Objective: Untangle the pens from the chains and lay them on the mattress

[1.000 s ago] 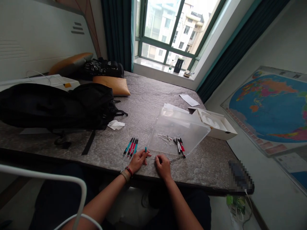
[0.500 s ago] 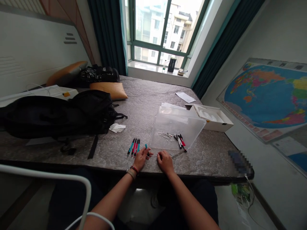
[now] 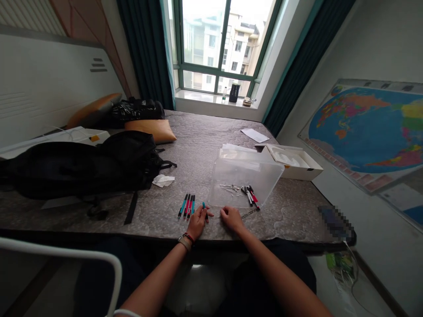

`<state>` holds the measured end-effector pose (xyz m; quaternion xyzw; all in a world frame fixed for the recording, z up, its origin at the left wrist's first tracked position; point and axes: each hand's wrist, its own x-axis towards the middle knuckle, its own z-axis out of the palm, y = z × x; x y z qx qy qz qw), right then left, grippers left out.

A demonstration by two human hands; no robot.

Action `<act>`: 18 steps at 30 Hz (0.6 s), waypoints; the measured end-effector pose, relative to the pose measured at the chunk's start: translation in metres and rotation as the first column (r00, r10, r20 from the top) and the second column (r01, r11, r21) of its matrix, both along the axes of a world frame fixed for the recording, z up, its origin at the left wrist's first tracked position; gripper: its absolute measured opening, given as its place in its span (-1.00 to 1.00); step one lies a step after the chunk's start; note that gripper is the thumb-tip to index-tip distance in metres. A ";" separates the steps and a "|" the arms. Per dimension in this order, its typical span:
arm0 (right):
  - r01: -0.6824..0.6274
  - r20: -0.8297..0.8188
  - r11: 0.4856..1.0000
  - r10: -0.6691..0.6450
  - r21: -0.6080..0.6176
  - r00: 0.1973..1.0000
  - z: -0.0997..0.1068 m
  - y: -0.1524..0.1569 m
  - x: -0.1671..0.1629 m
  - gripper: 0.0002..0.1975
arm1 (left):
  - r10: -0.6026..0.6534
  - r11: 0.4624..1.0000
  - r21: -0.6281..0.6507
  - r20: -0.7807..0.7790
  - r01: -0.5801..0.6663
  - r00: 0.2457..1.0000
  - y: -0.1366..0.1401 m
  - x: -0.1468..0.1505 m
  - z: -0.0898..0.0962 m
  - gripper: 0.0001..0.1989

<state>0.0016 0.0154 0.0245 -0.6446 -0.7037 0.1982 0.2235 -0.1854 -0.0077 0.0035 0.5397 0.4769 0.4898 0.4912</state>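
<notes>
My left hand (image 3: 197, 223) is closed around a teal pen barrel (image 3: 204, 205), whose end sticks up between the fingers. Just right of it, my right hand (image 3: 233, 219) rests curled before the tray; whatever its fingers hold, if anything, is hidden. Left of my left hand, several teal and red pens (image 3: 187, 205) with black grips lie side by side. A clear plastic tray (image 3: 228, 169) stands beyond my hands. Inside it are thin silvery pen parts (image 3: 231, 189) and a small heap of black, white and red pen pieces (image 3: 250, 197), some at the front edge.
A black backpack (image 3: 82, 165) covers the left side, with a crumpled tissue (image 3: 163, 180) beside it. Behind the tray at right stands an open white box (image 3: 297, 163). A blurred dark device (image 3: 333, 222) with a cable lies at the right edge of the mattress (image 3: 198, 132).
The view has shifted slightly. My right hand has turned a little, its forearm swinging outward to the right. My left hand keeps hold of the teal pen barrel.
</notes>
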 end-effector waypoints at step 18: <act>0.215 -0.061 0.977 -0.215 -0.001 0.975 0.017 0.082 0.090 -0.77 | -0.096 0.992 0.040 -0.373 0.119 0.923 -0.005 0.010 -0.004 -0.70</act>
